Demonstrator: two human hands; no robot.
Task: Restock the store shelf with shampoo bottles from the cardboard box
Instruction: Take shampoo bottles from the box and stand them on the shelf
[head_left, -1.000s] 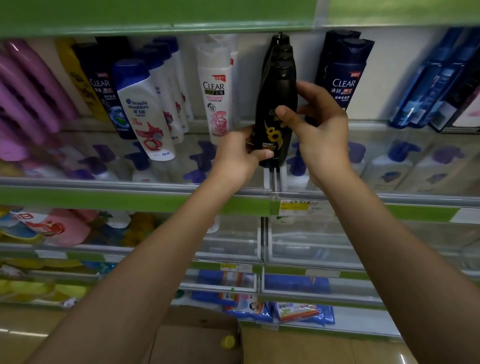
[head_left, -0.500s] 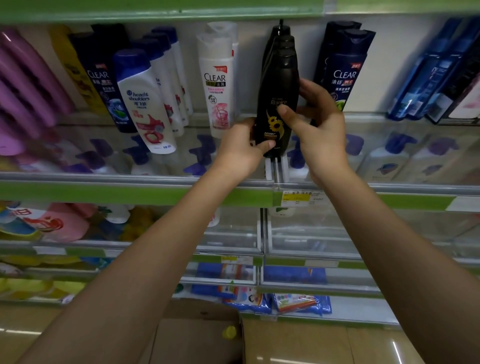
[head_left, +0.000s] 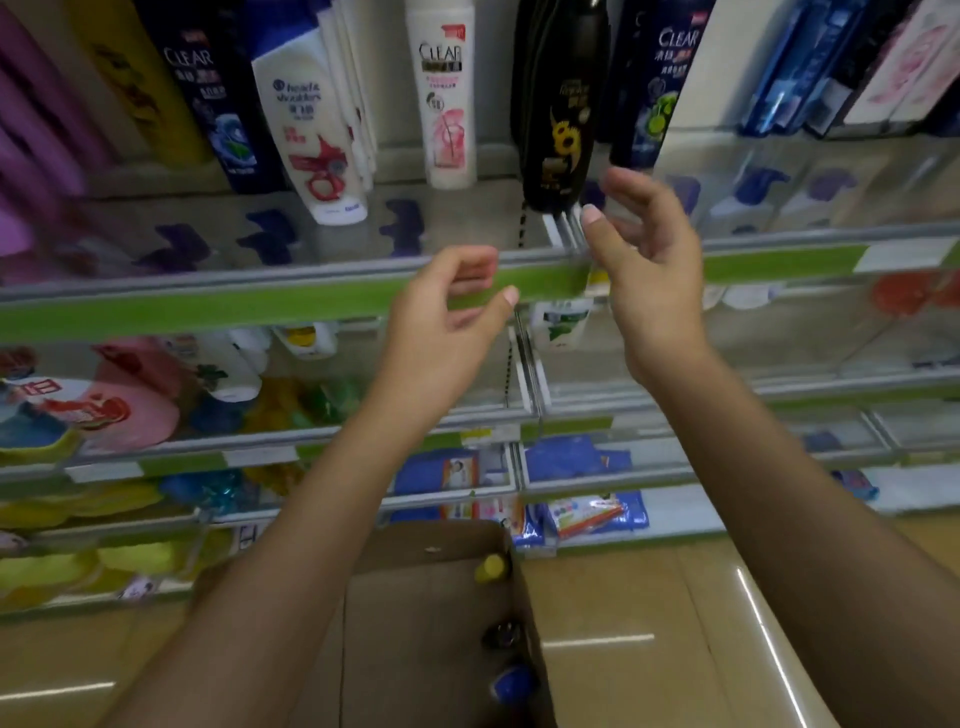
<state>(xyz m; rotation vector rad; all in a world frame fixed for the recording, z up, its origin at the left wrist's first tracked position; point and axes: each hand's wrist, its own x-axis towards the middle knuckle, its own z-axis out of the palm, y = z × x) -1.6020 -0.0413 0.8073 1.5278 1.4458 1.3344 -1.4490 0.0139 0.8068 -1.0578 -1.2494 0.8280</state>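
We have just let go of the black shampoo bottle (head_left: 561, 104), now standing on the shelf (head_left: 260, 306) at twelve o'clock, left hand (head_left: 447, 317) and right hand (head_left: 649, 270) empty with fingers loosely spread, cardboard box (head_left: 431, 623) at six o'clock next.

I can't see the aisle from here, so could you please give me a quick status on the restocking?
Left hand and right hand both open, holding nothing. Black sunflower shampoo bottle upright on shelf. Cardboard box below; nothing in the way.
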